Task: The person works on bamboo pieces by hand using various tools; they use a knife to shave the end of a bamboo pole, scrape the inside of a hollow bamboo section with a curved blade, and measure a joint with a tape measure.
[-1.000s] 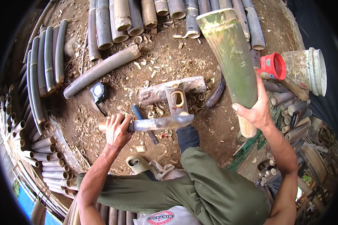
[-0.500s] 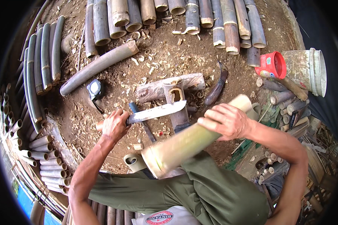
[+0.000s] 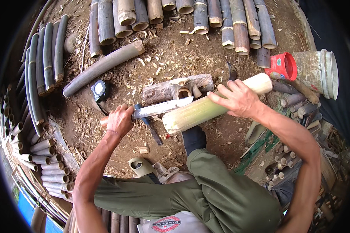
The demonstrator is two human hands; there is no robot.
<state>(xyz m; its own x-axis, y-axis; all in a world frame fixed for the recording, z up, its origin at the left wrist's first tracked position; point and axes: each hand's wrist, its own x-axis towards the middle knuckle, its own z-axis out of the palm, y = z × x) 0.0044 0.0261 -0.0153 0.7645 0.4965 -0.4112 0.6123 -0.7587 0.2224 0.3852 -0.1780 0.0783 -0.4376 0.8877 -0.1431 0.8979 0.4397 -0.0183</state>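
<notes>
I have the green bamboo (image 3: 198, 113) held up over the middle of the ground, slanting so its pale, trimmed end is farther out to my right. My right hand (image 3: 239, 99) is gripping it from above, fingers spread over the upper side; I can't make out the thumb from here. My left hand (image 3: 120, 119) is closed around the handle of a long knife (image 3: 163, 107), whose blade points right. Its tip is just beside the bamboo, and I can't tell if they touch.

Past the blade I see a tube with a hole (image 3: 179, 84) cut in its side, lying against a rough log (image 3: 155, 94). A hand tool (image 3: 154, 133) lies partly under the knife, with a tape measure (image 3: 99, 88) farther left and a single grey pole (image 3: 105, 68) beyond that. Wood shavings (image 3: 156, 60) litter the dirt. A red tub (image 3: 278, 66) and a pale bucket (image 3: 311, 73) are out to my right, and cut poles (image 3: 241, 29) line the far side.
</notes>
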